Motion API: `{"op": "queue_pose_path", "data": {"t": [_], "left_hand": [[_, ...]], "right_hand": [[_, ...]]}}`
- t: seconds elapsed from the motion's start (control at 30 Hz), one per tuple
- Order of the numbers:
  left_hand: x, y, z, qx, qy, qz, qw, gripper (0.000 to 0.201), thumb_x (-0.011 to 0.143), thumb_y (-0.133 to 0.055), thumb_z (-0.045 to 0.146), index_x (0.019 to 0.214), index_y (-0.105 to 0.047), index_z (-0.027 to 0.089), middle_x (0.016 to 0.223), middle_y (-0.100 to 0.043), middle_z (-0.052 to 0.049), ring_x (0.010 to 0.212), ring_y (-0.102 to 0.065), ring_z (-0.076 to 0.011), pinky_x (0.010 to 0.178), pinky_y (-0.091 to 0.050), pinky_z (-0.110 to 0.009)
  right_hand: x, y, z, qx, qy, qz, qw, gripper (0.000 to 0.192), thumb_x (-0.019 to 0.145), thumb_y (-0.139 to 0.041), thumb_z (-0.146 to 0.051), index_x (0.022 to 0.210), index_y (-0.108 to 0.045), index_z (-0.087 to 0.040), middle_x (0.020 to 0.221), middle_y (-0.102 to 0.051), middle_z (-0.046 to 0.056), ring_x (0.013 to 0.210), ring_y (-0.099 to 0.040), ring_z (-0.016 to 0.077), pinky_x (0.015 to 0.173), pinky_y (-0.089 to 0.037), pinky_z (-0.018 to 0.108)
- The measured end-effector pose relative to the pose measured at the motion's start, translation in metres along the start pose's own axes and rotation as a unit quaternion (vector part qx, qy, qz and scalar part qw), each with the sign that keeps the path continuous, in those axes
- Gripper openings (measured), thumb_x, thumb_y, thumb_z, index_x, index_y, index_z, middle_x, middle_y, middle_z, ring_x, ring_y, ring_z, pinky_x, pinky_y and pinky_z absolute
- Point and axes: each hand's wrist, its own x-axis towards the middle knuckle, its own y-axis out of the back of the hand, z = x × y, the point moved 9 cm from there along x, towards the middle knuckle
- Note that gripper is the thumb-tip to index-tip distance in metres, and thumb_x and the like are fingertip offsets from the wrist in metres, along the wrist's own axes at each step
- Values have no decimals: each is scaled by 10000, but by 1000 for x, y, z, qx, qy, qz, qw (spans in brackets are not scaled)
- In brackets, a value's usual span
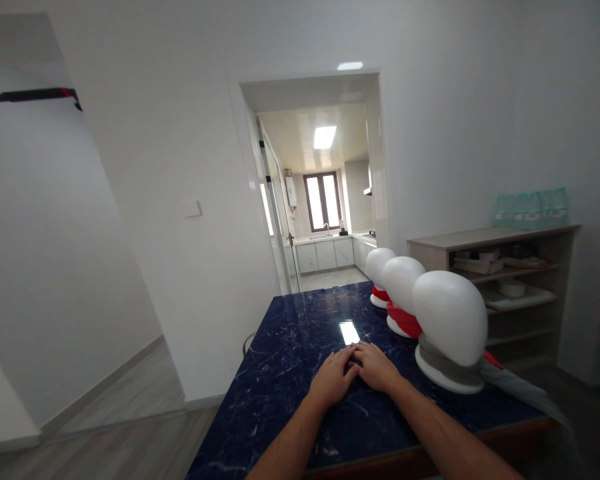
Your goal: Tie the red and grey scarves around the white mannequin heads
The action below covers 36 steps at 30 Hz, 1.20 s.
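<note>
Both hands flat, empty, palms down on dark blue marble-look counter (290, 333): left hand (333, 378) & right hand (376, 367) w/ fingertips touching. Nearest white foam mannequin head (450, 317), grey scarf (447, 368) at its base, sits just right of them. Looks like a rest pose; reaching it needs right hand to lift and go right.

bench (300, 333): dark blue, marbled, glossy top
on it, right edge: three white mannequin heads (447, 317) in a row
on it, near edge: both hands (355, 373), flat

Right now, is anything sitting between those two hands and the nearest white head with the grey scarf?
Nothing visible. Only bare tabletop separates the right hand from the nearest mannequin head; the left hand lies beside the right hand.
</note>
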Motion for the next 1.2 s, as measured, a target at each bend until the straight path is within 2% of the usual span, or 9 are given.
{"op": "queue_pose_path", "data": {"t": [1.2], "left_hand": [[0,1,3,6,9,-6,1000,572,1022,-525,445,1574,-457,310,1605,-509,-14,1477,-480,-238,1297,-265,-454]], "right_hand": [[1,-1,1,9,-16,-13,1000,455,1013,-507,-368,1439,-644,-288,1552,-559,73,1481,-426,282,1254,-242,471]]}}
